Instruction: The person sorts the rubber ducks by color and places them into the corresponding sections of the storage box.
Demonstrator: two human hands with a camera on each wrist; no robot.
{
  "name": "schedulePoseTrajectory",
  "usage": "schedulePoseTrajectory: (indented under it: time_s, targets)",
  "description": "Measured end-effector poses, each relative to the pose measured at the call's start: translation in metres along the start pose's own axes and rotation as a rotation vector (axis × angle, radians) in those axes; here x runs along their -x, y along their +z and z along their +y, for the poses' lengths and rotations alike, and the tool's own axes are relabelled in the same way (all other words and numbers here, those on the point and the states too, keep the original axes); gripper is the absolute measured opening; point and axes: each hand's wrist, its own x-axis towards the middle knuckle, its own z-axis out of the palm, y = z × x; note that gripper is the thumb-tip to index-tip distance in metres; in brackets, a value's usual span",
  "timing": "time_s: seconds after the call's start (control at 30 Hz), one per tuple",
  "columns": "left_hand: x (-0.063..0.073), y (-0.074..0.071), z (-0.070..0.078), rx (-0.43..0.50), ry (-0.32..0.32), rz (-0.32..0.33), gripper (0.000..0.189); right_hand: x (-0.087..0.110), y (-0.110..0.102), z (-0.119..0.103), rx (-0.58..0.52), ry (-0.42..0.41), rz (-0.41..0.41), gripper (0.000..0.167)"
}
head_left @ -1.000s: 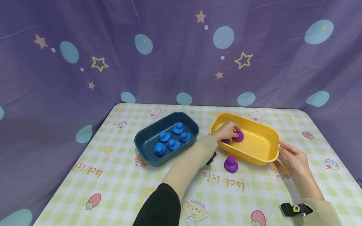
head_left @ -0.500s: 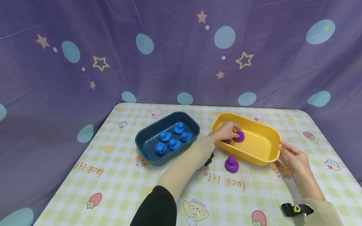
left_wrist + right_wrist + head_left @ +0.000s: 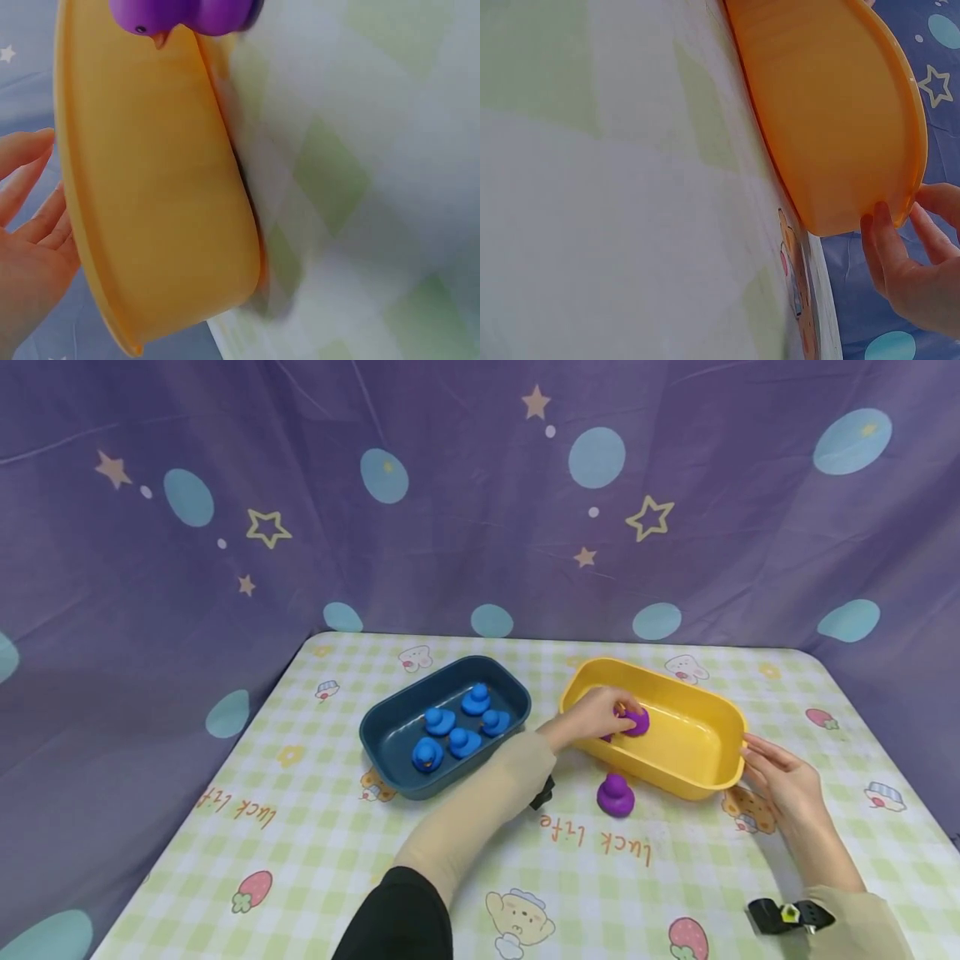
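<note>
My left hand [image 3: 600,712] reaches over the near rim of a yellow tray [image 3: 690,739], thumb and fingers pinching a purple rubber duck [image 3: 637,722] inside it. Another bit of purple [image 3: 606,737] peeks out beneath that hand, mostly hidden. In the left wrist view, the left hand's fingers [image 3: 34,150] pass behind the tray wall. At the tray's right end, my right hand [image 3: 787,781] grips the rim; its fingers [image 3: 889,240] lie against the outer wall in the right wrist view. One more purple duck [image 3: 616,796] sits on the cloth just in front of the tray.
A dark blue tray [image 3: 397,777] stands left of the yellow one, holding several blue ducks [image 3: 465,742]. My left forearm crosses in front of its right end. A checked cloth [image 3: 315,860] covers the table, and a purple curtain [image 3: 480,527] hangs behind.
My left forearm and wrist have shifted slightly left, with the fingers still at the purple duck; more purple shows between finger and thumb. The right hand and both trays stay put.
</note>
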Motion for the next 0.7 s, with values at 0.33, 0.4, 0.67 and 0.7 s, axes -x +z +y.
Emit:
schedulePoseTrajectory:
  time_s: [0.33, 0.4, 0.67, 0.7]
  targets:
    - [0.020, -0.007, 0.006, -0.063, 0.112, 0.086, 0.019, -0.003, 0.000, 0.001, -0.011, -0.006, -0.007, 0.032]
    - [0.025, -0.009, 0.006, -0.082, 0.153, 0.108, 0.019, -0.003, 0.001, 0.001, -0.012, -0.006, -0.010, 0.032]
    - [0.050, -0.008, 0.007, -0.074, 0.243, 0.141, 0.018, 0.011, 0.013, -0.010, 0.005, 0.015, -0.028, 0.030]
    - [0.052, -0.008, 0.008, -0.066, 0.246, 0.139, 0.018, 0.014, 0.015, -0.013, 0.001, 0.018, -0.031, 0.028]
